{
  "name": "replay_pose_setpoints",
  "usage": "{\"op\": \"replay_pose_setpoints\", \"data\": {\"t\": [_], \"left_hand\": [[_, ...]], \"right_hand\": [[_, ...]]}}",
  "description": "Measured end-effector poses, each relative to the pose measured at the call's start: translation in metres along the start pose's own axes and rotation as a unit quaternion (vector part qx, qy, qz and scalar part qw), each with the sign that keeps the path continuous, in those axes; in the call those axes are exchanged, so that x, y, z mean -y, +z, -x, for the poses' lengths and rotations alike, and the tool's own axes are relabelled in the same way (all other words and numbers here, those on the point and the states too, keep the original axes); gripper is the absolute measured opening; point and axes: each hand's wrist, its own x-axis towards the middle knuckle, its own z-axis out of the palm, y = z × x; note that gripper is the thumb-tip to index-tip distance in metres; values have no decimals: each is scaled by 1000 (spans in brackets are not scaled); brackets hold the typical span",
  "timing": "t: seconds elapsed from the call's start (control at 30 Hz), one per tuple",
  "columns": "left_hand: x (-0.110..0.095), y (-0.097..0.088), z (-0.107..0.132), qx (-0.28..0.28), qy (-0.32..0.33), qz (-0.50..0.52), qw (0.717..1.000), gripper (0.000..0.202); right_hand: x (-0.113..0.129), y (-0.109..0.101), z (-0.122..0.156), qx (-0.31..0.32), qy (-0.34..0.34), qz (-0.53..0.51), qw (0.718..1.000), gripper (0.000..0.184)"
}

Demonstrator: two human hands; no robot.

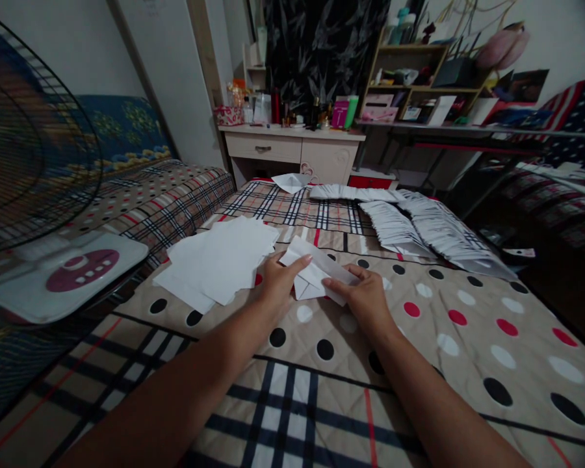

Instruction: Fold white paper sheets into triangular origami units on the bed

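Between my two hands is a folded white paper (pixel 316 268), creased into a long narrow shape with flaps showing. My left hand (pixel 280 279) is closed on its left end, the thumb lying on top. At the right end my right hand (pixel 363 292) pinches it, thumb above and fingers behind. The lower part of the paper is close to the bedcover; whether it touches cannot be made out. Just left of my left hand lies a loose pile of flat white sheets (pixel 224 260), spread unevenly.
Folded white papers (pixel 433 227) stand packed in rows at the far right of the patterned bedcover (pixel 341 403). Another white sheet (pixel 291 182) lies at the far edge. A fan (pixel 29 143) is at the left. Behind stand a cluttered white dresser (pixel 273 146) and a shelf (pixel 414 88).
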Motion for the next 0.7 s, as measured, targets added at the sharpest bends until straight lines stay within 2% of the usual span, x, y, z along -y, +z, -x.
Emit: {"op": "replay_pose_setpoints", "data": {"t": [0.17,0.33,0.5,0.63,0.7], "left_hand": [[-3,-6,-5,51,-5,20,998,40],[-4,-10,-6,85,-29,22,996,44],[-3,-12,-9,93,-25,5,995,44],[-8,-15,-15,73,-29,-68,995,41],[-13,-18,-18,90,-42,-105,989,41]], "right_hand": [[-4,-7,-5,-34,10,-83,996,36],[-11,-17,-14,-31,14,-162,986,31],[-10,-24,-19,-55,-19,-142,988,21],[-10,-33,-25,-57,-35,-117,991,23],[-12,-37,-28,-42,-38,-99,993,26]]}}
